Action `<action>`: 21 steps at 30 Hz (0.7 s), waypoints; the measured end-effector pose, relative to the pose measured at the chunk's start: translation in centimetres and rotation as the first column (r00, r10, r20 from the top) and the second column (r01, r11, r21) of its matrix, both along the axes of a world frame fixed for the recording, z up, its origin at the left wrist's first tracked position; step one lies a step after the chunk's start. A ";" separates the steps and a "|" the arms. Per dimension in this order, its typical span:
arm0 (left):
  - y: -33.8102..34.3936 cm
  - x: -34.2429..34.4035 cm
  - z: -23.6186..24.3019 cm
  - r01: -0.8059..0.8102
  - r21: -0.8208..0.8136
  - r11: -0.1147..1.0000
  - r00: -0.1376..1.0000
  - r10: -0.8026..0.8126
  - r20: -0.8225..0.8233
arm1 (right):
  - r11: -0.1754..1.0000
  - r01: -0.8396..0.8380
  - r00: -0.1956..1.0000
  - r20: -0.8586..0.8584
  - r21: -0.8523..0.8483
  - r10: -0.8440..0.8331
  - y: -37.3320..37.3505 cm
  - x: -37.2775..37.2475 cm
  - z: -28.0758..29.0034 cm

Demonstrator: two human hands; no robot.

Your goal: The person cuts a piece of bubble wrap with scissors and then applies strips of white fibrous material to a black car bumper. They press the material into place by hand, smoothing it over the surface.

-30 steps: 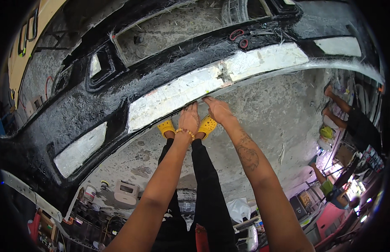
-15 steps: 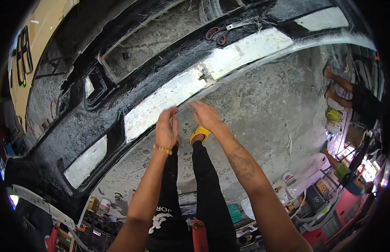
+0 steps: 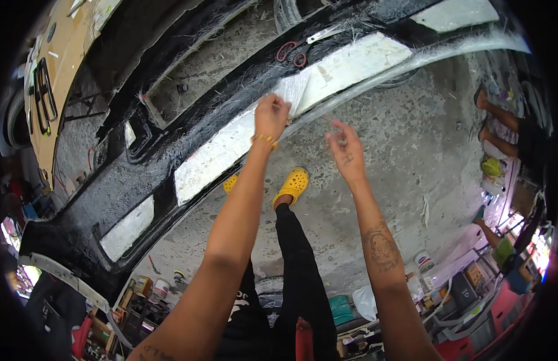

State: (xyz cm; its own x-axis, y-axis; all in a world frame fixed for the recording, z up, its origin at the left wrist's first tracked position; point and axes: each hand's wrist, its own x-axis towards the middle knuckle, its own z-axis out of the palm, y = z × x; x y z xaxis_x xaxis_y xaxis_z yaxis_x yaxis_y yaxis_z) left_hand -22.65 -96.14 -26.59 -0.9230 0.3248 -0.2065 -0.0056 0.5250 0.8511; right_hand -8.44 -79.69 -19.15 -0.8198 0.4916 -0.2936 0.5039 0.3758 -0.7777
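A long black bumper-like panel (image 3: 125,174) with white inset strips (image 3: 212,153) stretches diagonally before me. My left hand (image 3: 271,117), with a beaded bracelet at its wrist, is over the middle of the long white strip. Its fingers pinch a small whitish patch of fibreglass mat (image 3: 294,90), which lies against the strip. To the right, off the panel's near edge, my right hand (image 3: 346,150) hangs above the floor. Its fingers are loosely bent and apart, and I see nothing in them. Scissors (image 3: 303,53) with red-and-black handles rest on the panel just beyond the patch.
Loose glass fibres (image 3: 471,43) fringe the panel's right edge. Below is a stained concrete floor (image 3: 387,156), where my feet stand in yellow clogs (image 3: 294,183). Another person's legs (image 3: 501,120) show at far right. Buckets (image 3: 161,287) and clutter line the near side.
My left hand has gone up and right onto the strip, where the whitish patch now covers the dark gap. My right hand has moved right, away from the panel's edge.
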 end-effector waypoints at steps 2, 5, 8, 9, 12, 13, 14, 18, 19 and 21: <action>-2.7 2.6 3.1 0.147 0.145 0.979 0.943 -0.182 0.278 | 0.988 0.035 0.991 -0.135 0.151 -0.015 0.0 -0.5 1.4; -7.4 7.8 7.1 0.399 0.264 0.878 0.773 -0.477 0.418 | 0.970 -0.068 0.983 -0.151 0.234 0.105 -1.4 -0.5 3.4; -10.3 11.7 10.6 0.484 0.284 0.827 0.674 -0.560 0.482 | 0.964 -0.264 0.938 0.227 -0.018 0.261 -6.2 2.5 4.3; -10.9 12.9 11.2 0.447 0.292 0.846 0.663 -0.532 0.526 | 0.946 -0.272 0.861 0.394 -0.177 0.321 -7.7 3.4 4.6; -12.1 15.7 11.6 0.221 0.277 0.935 0.722 -0.348 0.598 | 0.944 -0.309 0.871 0.364 -0.119 0.331 -11.2 5.9 4.8; -12.4 16.2 11.6 0.124 0.269 0.955 0.743 -0.269 0.613 | 0.958 -0.270 0.895 0.342 -0.100 0.288 -11.9 6.5 4.5; -12.9 16.3 11.4 0.178 0.243 0.953 0.664 -0.299 0.686 | 0.970 -0.230 0.916 0.319 -0.083 0.245 -12.5 7.1 4.2; -14.7 16.2 11.2 0.254 0.303 0.919 0.557 -0.395 0.731 | 0.981 -0.082 0.900 0.410 -0.175 0.148 -14.3 7.5 3.2; -15.1 16.4 11.3 0.238 0.349 0.907 0.593 -0.420 0.687 | 0.983 -0.087 0.898 0.414 -0.164 0.149 -14.7 7.2 3.1; -15.9 16.4 12.5 0.268 0.245 0.932 0.706 -0.363 0.609 | 0.985 -0.097 0.894 0.423 -0.142 0.149 -15.8 6.6 3.0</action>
State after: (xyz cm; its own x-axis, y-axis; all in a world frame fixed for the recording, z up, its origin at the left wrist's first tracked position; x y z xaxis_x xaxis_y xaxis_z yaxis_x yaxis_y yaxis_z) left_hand -6.26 -112.09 -14.12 -0.4286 0.6397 -0.6381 -0.4212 0.4834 0.7675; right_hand -1.85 -95.49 -16.12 -0.6521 0.3372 -0.6790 0.7543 0.3785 -0.5364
